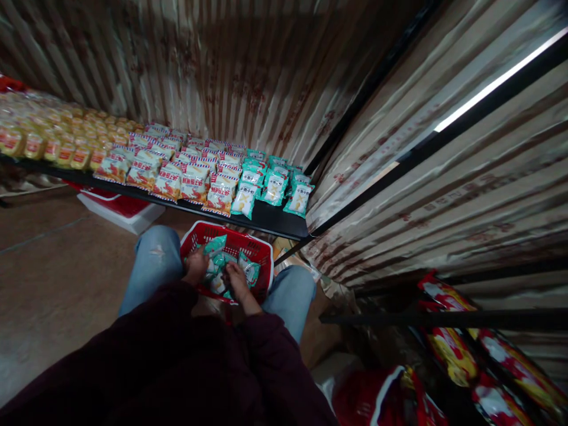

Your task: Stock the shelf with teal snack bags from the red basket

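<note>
Between my knees stands a red plastic basket with a white rim, holding several teal snack bags. My left hand is inside its left part, fingers closed on a teal snack bag. Over the middle of the basket, my right hand has its fingers curled down among the bags; whether it grips one is hard to make out. More teal and white snack bags stand in rows at the right end of the black shelf in front of me.
Left of the teal bags, the shelf carries rows of white and orange snack bags and yellow packs. A red and white box sits on the floor below. Black metal posts and red and yellow bags are at the right.
</note>
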`<action>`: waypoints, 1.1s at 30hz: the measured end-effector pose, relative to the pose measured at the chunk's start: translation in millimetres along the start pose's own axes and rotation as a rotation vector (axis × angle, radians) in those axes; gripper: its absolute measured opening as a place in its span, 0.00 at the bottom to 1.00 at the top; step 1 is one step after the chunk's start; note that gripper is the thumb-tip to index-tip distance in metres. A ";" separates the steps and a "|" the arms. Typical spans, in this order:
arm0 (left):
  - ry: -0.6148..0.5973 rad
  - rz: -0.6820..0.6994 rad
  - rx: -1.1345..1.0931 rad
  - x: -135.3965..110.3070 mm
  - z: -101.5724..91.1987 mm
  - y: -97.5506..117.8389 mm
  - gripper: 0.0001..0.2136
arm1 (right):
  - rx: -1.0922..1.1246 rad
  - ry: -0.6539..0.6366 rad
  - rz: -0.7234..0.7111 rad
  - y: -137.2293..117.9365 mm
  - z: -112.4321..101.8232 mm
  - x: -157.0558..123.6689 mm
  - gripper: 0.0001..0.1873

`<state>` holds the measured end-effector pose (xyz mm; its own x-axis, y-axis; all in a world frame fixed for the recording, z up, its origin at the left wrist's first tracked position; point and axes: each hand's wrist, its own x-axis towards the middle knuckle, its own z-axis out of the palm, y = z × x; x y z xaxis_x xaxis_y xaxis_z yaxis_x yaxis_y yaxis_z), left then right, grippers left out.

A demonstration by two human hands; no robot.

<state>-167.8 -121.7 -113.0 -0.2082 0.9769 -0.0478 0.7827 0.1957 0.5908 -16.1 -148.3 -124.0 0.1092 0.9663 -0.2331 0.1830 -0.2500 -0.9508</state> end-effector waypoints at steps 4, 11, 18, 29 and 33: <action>-0.092 0.325 -0.031 -33.5 -1.1 12.8 0.19 | 0.279 -0.009 0.169 -3.9 -2.8 -3.1 0.26; -0.189 0.732 0.000 -67.8 -8.7 15.0 0.17 | 0.572 0.121 0.291 -0.4 -9.0 -14.0 0.19; -0.109 0.461 -0.413 -76.6 -21.4 11.3 0.20 | 0.719 0.086 0.238 -1.0 -12.1 -18.5 0.18; -0.339 -0.232 -1.012 -62.2 -22.0 1.0 0.18 | 0.698 -0.209 0.180 -15.5 -6.0 -29.8 0.19; -0.301 -0.298 -1.021 -64.6 -23.4 2.8 0.16 | 0.641 -0.151 0.122 -12.8 -5.2 -30.2 0.19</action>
<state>-165.9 -186.2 -89.4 -0.0481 0.9102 -0.4114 -0.1558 0.4000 0.9032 -16.7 -174.6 -103.7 -0.0547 0.9429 -0.3285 -0.4438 -0.3177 -0.8379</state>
